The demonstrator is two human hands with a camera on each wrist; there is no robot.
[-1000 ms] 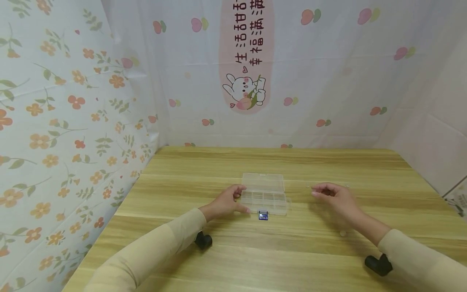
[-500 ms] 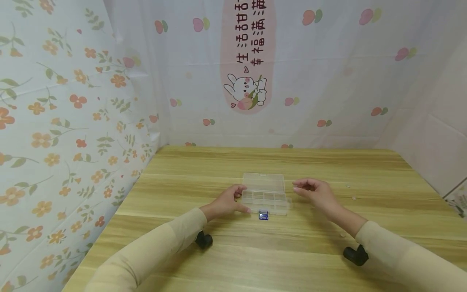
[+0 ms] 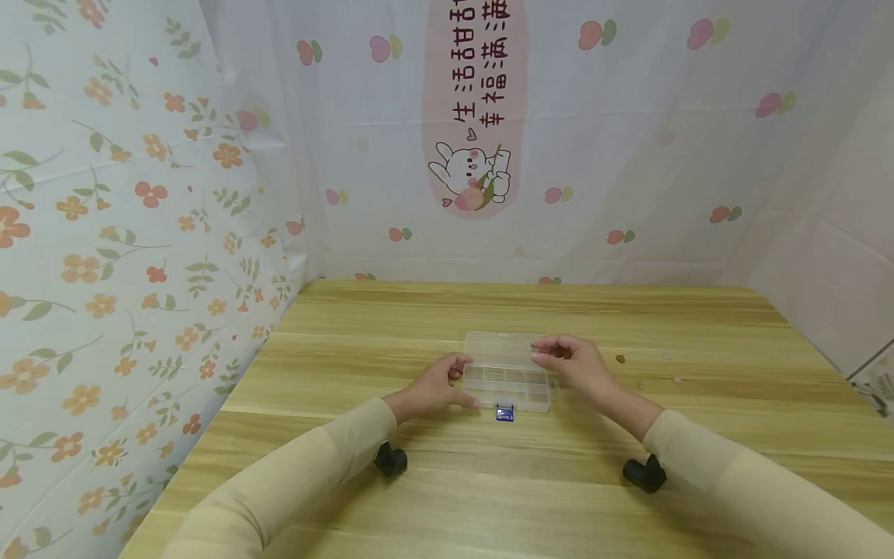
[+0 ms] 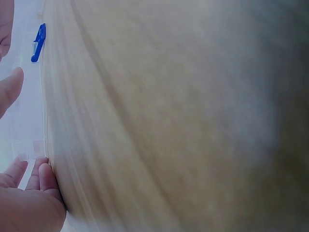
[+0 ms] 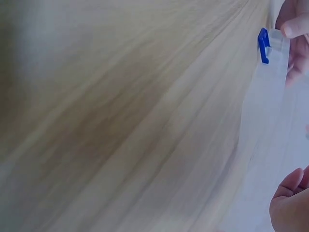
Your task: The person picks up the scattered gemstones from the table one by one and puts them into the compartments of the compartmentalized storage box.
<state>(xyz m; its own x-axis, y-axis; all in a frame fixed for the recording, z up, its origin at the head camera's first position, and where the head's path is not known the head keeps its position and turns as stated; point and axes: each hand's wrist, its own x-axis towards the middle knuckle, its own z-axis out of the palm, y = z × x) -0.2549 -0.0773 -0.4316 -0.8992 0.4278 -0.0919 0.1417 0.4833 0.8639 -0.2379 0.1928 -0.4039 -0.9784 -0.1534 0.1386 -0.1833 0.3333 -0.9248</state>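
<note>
the clear compartment box (image 3: 517,387) lies open on the wooden table (image 3: 489,489), its lid (image 3: 496,349) folded back on the far side and its blue latch (image 3: 505,414) hanging at the front edge. it looks like thin, stiff plastic: probably light, apt to slide on the smooth wood, perhaps brittle at the hinge, so the tray's walls seem a safer hold than the lid. the left hand (image 3: 434,385) has that hold, clasping the left end between thumb and fingers. the small pieces (image 3: 666,355) to the right, including a brown piece (image 3: 620,359) and a pink piece (image 3: 677,380), seem hard and easily dropped; a fingertip pinch across the sides should suit them. the right hand (image 3: 574,365) has thumb and fingertips close together; whether anything is between them cannot be told.

compared with 0.5 s ago, the right hand has come left, from beside the lid to where it overlaps the lid's right end in the head view, and the brown piece now shows. the left hand and box look unmoved.
</note>
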